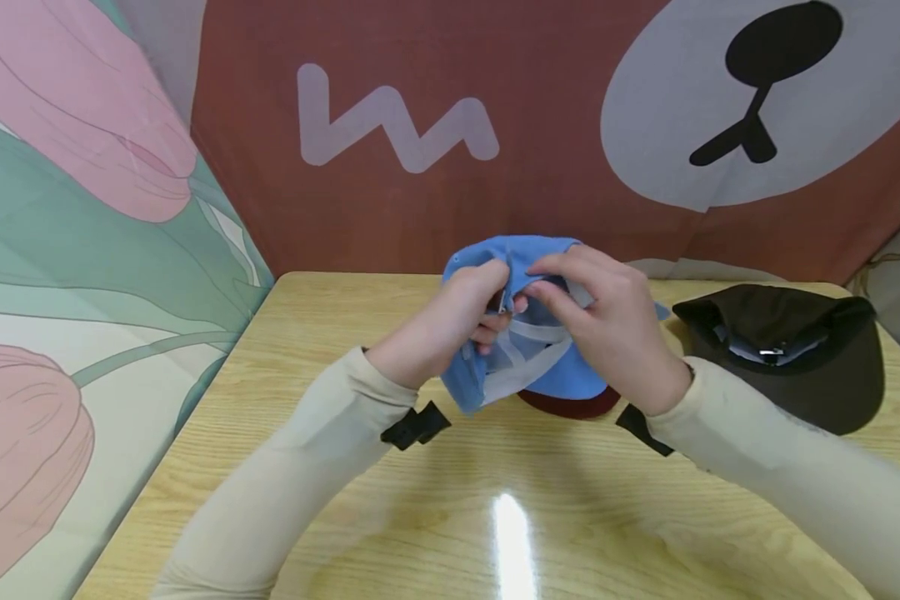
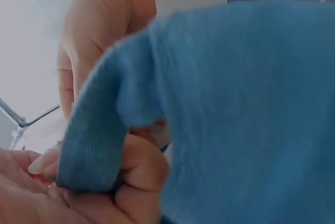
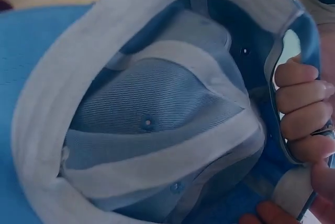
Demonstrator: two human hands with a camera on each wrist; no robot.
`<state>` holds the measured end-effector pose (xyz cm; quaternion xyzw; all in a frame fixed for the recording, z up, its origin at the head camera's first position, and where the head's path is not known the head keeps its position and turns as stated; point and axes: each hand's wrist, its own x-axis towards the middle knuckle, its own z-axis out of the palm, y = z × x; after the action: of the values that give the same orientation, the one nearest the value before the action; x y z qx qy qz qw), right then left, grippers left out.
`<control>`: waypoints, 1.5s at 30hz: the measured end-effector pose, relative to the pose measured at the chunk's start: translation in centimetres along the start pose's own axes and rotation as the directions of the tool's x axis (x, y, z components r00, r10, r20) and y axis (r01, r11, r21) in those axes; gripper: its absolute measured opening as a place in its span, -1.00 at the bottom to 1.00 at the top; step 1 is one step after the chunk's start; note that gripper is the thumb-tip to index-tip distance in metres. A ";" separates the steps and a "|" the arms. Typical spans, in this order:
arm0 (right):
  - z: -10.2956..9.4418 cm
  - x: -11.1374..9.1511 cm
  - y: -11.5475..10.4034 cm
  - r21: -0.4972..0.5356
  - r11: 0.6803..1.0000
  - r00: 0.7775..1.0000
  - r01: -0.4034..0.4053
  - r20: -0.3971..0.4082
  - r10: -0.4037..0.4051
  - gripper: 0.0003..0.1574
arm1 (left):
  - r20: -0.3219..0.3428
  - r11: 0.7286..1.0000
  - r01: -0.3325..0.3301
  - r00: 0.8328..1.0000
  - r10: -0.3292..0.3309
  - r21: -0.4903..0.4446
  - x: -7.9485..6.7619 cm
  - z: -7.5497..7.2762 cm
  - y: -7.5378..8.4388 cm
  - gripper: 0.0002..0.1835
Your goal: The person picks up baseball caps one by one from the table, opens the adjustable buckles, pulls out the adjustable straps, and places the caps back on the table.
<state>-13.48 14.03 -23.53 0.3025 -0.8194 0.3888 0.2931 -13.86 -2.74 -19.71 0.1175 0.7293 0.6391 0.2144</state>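
A blue baseball cap [image 1: 532, 387] is held up over the table, its inside with white seam tape facing the right wrist camera. My left hand [image 1: 461, 308] grips the cap's back strap [image 2: 89, 150], fingers curled through the opening behind it. Opposite, my right hand [image 1: 607, 312] pinches the cap's edge near the strap between thumb and index finger. In the right wrist view, the left fingers [image 3: 298, 103] show in the back opening, beside the white sweatband [image 3: 39, 114]. A small metal clasp glints by the left thumb.
A black cap [image 1: 787, 375] with a metal buckle lies on the right of the wooden table [image 1: 330, 517]. Under the blue cap, a dark red curved edge [image 1: 573, 406] shows. Printed cloth [image 1: 420, 208] hangs behind the table and on the left.
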 end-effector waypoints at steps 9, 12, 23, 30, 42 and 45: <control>0.7 -0.4 0.3 -0.034 0.997 0.997 0.068 -0.021 -0.069 -0.88 | 0.063 0.998 0.032 0.998 -0.029 -0.053 0.3 -0.4 -0.5 -0.71; 0.8 -0.4 0.3 -0.041 0.996 0.997 0.074 -0.014 -0.075 -0.89 | 0.071 0.996 0.055 0.996 -0.050 -0.071 0.5 -0.6 -0.6 -0.70; 0.7 -0.8 0.2 -0.043 0.994 0.995 0.103 0.020 -0.102 -0.91 | 0.172 0.999 0.021 0.985 -0.015 -0.033 0.6 -1.1 -1.2 -0.74; 0.7 -0.6 0.2 -0.019 0.997 0.997 0.078 -0.005 -0.078 -0.90 | 0.060 0.997 -0.066 0.996 0.064 0.029 0.7 -1.2 -1.2 -0.64; -0.2 -0.3 -0.4 0.011 0.993 0.992 -0.119 0.036 0.119 -0.82 | 0.040 0.704 -0.478 0.840 0.541 0.525 -0.9 -1.8 -2.8 -0.71; -0.4 -0.5 -0.6 0.036 0.992 0.990 -0.118 0.077 0.115 -0.79 | 0.117 0.651 -0.537 0.811 0.573 0.537 -0.9 -2.3 -2.9 -0.68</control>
<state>-12.62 14.13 -23.37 0.2743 -0.8379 0.4104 0.2329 -13.78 -5.60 -22.19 0.3706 0.8151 0.4416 -0.0570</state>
